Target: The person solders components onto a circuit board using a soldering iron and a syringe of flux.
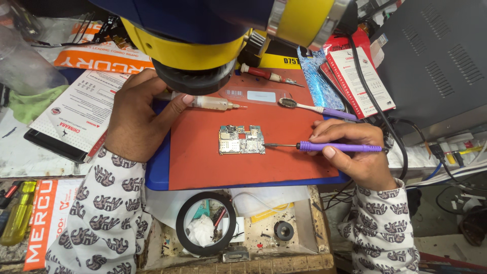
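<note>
A small phone circuit board (241,140) lies flat in the middle of an orange work mat (284,162). My right hand (355,152) grips a purple-handled soldering iron (335,147) like a pen, its thin metal tip touching the board's right edge. My left hand (134,116) rests on the mat's left side and holds a clear syringe (215,104) with its needle pointing right, above the board. A yellow and blue microscope head (203,35) hangs over the mat and hides part of my left hand.
A purple toothbrush (314,108) and a red-handled screwdriver (264,74) lie at the mat's back. Red and white packets (357,81) and a grey box (436,61) sit at right. A roll of black tape (205,223) lies in the tray below. A dark phone (50,144) is at left.
</note>
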